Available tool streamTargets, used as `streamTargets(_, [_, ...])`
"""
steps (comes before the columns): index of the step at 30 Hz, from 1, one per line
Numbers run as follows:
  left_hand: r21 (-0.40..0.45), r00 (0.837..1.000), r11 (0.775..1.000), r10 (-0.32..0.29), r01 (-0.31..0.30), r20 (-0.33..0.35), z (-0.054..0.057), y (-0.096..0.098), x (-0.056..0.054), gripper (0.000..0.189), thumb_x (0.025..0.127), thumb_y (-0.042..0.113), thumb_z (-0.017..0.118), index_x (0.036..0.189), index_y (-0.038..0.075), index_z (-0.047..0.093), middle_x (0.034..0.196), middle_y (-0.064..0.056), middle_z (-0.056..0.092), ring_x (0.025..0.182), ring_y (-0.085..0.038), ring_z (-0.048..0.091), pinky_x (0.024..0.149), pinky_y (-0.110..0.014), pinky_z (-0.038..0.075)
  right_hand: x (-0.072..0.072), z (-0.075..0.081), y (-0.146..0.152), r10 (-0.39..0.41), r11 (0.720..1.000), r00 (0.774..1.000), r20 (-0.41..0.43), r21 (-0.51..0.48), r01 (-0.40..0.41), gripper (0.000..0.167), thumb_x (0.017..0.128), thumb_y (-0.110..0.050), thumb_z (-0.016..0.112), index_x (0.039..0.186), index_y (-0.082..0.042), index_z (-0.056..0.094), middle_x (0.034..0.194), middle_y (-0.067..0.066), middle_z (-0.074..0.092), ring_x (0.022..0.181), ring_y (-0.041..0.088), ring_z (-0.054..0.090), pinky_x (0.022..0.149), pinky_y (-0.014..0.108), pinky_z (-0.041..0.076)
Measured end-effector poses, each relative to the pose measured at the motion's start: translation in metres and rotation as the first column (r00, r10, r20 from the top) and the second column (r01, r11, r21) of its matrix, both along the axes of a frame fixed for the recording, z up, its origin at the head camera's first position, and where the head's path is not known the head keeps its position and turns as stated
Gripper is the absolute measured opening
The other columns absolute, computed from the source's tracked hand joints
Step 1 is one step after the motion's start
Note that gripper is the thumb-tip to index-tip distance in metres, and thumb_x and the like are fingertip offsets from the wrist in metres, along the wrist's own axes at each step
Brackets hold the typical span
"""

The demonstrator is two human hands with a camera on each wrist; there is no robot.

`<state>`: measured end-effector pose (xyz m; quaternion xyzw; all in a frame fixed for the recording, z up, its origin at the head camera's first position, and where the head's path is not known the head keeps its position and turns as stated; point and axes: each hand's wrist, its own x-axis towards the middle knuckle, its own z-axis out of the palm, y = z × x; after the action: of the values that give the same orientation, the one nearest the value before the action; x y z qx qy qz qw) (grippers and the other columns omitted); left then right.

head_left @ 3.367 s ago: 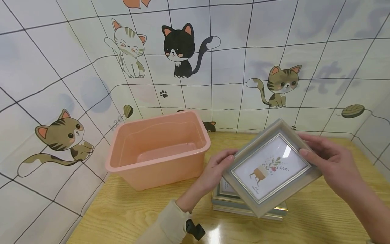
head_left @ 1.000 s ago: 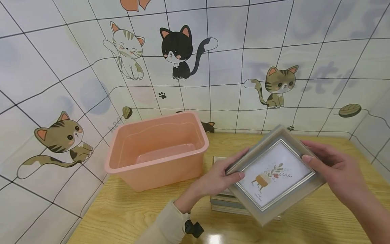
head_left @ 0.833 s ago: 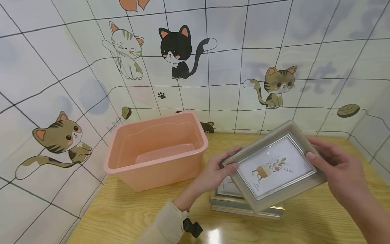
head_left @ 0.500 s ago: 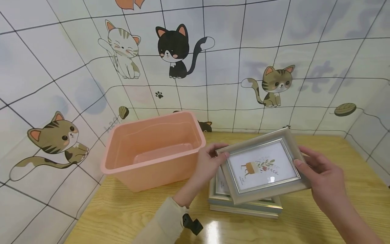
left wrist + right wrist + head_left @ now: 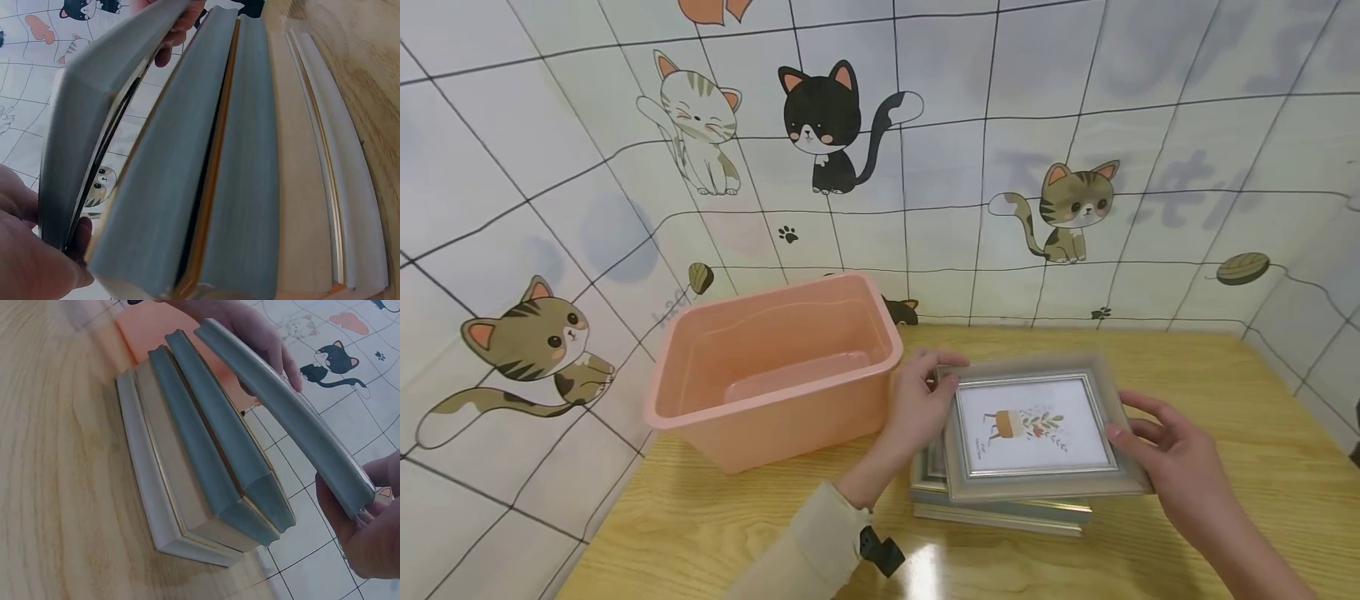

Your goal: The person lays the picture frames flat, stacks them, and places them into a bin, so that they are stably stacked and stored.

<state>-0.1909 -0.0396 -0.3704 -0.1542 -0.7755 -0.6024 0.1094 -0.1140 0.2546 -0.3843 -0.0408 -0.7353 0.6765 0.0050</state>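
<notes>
A grey-silver picture frame (image 5: 1037,425), glazed over a print of a plant in a legged pot, is held level between both hands. My left hand (image 5: 921,404) pinches its left end, thumb on the front border. Its right end is gripped by my right hand (image 5: 1183,458), thumb on top and fingers beneath. Close below lies a stack of picture frames (image 5: 1000,512), mostly covered in the head view. Both wrist views show a gap between the held frame (image 5: 294,419) and the stack (image 5: 244,162), whose edges are blue-grey, beige and white.
A pink plastic tub (image 5: 797,433) stands left of the stack, with nothing visible inside. The wooden table (image 5: 715,533) meets a wall covering (image 5: 955,208) printed with cats at the back. A black wrist device (image 5: 880,550) sits at the left sleeve.
The held picture frame has turned from a diagonal slant to nearly straight. It has come down and left over the stack, and my right hand has moved left and down with it.
</notes>
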Motion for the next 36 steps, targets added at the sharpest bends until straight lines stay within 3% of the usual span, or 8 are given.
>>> streamTargets(4, [-0.061, 0.999, 0.998, 0.030, -0.031, -0.016, -0.003, 0.000, -0.003, 0.028, 0.092, -0.011, 0.060, 0.103, 0.008, 0.078, 0.102, -0.002, 0.060, 0.084, -0.012, 0.052, 0.071, -0.024, 0.046, 0.001, -0.008, -0.007, 0.040, 0.994, 0.999, 0.010, 0.101, -0.041, 0.045, 0.100, -0.009, 0.068, 0.138, -0.028, 0.054, 0.098, -0.015, 0.070, 0.080, 0.013, 0.071, 0.062, 0.035, 0.060])
streamTargets(7, [-0.109, 0.998, 0.992, 0.067, -0.067, 0.002, -0.005, 0.000, -0.006, 0.033, 0.093, -0.013, 0.055, 0.104, 0.008, 0.078, 0.106, -0.003, 0.059, 0.094, -0.017, 0.056, 0.079, -0.029, 0.048, 0.001, -0.011, -0.013, 0.067, 0.987, 0.998, 0.013, 0.148, -0.068, 0.050, 0.100, -0.010, 0.067, 0.146, -0.015, 0.047, 0.102, -0.013, 0.070, 0.081, 0.014, 0.071, 0.064, 0.037, 0.061])
streamTargets(11, [-0.152, 0.993, 0.984, 0.102, -0.092, 0.061, -0.006, 0.001, -0.008, 0.035, 0.097, -0.011, 0.050, 0.109, 0.009, 0.076, 0.115, -0.004, 0.057, 0.107, -0.022, 0.055, 0.092, -0.037, 0.047, 0.002, -0.012, -0.019, 0.104, 0.977, 0.994, 0.016, 0.187, -0.105, 0.061, 0.102, -0.012, 0.065, 0.152, 0.003, 0.035, 0.116, 0.008, 0.068, 0.085, 0.014, 0.071, 0.066, 0.038, 0.061])
streamTargets(16, [-0.168, 0.991, 0.983, 0.095, -0.079, 0.090, -0.010, -0.001, -0.009, 0.034, 0.097, -0.011, 0.049, 0.108, 0.009, 0.074, 0.113, -0.004, 0.055, 0.108, -0.022, 0.053, 0.095, -0.039, 0.045, 0.005, -0.008, -0.023, 0.134, 0.958, 0.991, 0.011, 0.253, -0.133, 0.065, 0.102, -0.011, 0.065, 0.154, 0.007, 0.032, 0.129, 0.031, 0.057, 0.088, 0.010, 0.070, 0.067, 0.037, 0.061])
streamTargets(24, [-0.164, 0.990, 0.985, 0.077, -0.056, 0.121, -0.015, -0.004, -0.014, 0.035, 0.098, -0.010, 0.046, 0.107, 0.010, 0.073, 0.109, -0.002, 0.053, 0.105, -0.020, 0.052, 0.093, -0.036, 0.043, 0.008, -0.007, -0.026, 0.187, 0.890, 0.982, -0.027, 0.427, -0.158, 0.063, 0.099, -0.006, 0.067, 0.151, 0.013, 0.035, 0.129, 0.030, 0.058, 0.085, 0.007, 0.065, 0.066, 0.029, 0.055])
streamTargets(36, [-0.205, 0.984, 0.977, 0.087, -0.054, 0.155, -0.017, -0.002, -0.018, 0.031, 0.096, -0.008, 0.051, 0.106, 0.012, 0.073, 0.105, 0.000, 0.055, 0.101, -0.019, 0.054, 0.092, -0.038, 0.045, 0.008, -0.012, -0.025, 0.204, 0.877, 0.977, -0.061, 0.456, -0.155, 0.062, 0.098, -0.007, 0.068, 0.149, 0.014, 0.038, 0.137, 0.030, 0.053, 0.089, 0.000, 0.064, 0.069, 0.027, 0.053])
